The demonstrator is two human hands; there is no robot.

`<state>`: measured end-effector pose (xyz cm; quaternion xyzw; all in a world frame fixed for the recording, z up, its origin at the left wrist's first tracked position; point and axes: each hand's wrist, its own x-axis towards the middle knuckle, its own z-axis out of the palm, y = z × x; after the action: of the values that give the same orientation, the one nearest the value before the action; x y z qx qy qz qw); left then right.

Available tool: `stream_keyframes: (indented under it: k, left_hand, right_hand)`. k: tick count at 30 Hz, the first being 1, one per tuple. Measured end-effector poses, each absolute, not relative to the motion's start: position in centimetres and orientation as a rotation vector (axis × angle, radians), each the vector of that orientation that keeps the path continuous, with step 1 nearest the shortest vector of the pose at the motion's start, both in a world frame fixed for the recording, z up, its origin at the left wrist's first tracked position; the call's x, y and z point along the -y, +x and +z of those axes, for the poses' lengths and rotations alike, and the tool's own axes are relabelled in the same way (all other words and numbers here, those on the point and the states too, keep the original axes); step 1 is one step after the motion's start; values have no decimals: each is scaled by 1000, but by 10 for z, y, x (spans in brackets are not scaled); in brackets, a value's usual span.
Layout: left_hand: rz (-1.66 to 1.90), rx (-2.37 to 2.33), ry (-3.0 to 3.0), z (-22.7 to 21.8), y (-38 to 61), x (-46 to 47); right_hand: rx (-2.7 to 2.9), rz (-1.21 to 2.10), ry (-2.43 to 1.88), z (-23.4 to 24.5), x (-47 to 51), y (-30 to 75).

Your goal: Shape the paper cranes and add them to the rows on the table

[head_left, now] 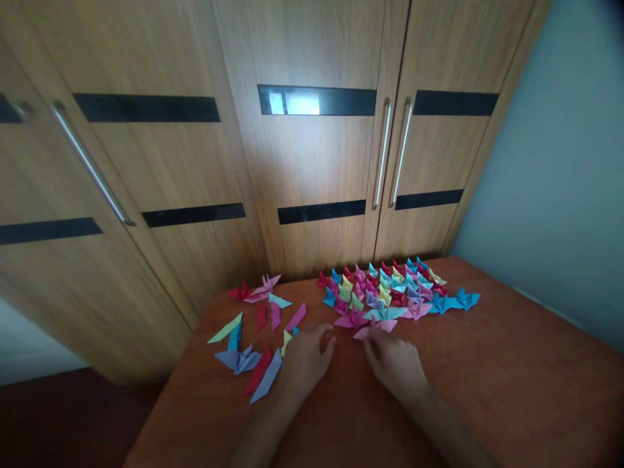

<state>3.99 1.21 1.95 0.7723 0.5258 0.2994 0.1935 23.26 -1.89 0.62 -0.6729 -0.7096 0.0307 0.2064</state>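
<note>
Seemingly at the step of setting or straightening a light-pink folded-paper crane (387, 325) on the reddish-brown wooden table (511, 377), at the six o'clock edge of a tight multicoloured block of folded-paper cranes (372, 286). Reaching in with the right hand (397, 364) from five o'clock of that crane, thumb and fingers drawn close together at its near edge. Cannot tell, with fingertips so small and dim, pinching from mere touching. Holding the left hand (308, 354) at about eight o'clock of the same crane, fingers loosely curled, thumb apart, nothing seen in the gap.

Close by the light-pink crane: a deep-pink folded-paper crane (350, 320) between nine and ten o'clock, and a pair of bright-blue folded-paper cranes (467, 299) further out at two. Waiting at nine o'clock of the left hand, a greyish-blue folded-paper crane (238, 361); around ten, flat slanted red paper strips (261, 317) and others, apparently not yet opened out.

Judged to call next for a light touch on the wings, a slight turn into line, then a release clear of neighbouring paper points.
</note>
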Motion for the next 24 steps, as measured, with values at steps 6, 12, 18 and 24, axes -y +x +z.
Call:
stream_keyframes:
  k: [6,12,18,24]
  left_hand:
    - [946,-1854,2283,41,-55,-9]
    - [754,-2216,2064,33,-131,-1]
    - [575,-2099,1833,22,-136,5]
    - [983,-1815,1641,34,-120,6]
  right_hand:
    - [2207,323,-1592,2,14,180]
    - [2193,457,-1507,-19,9,154]
    - [2084,601,-1407,-28,12,159]
    - [1843,871,-1229,-25,11,161]
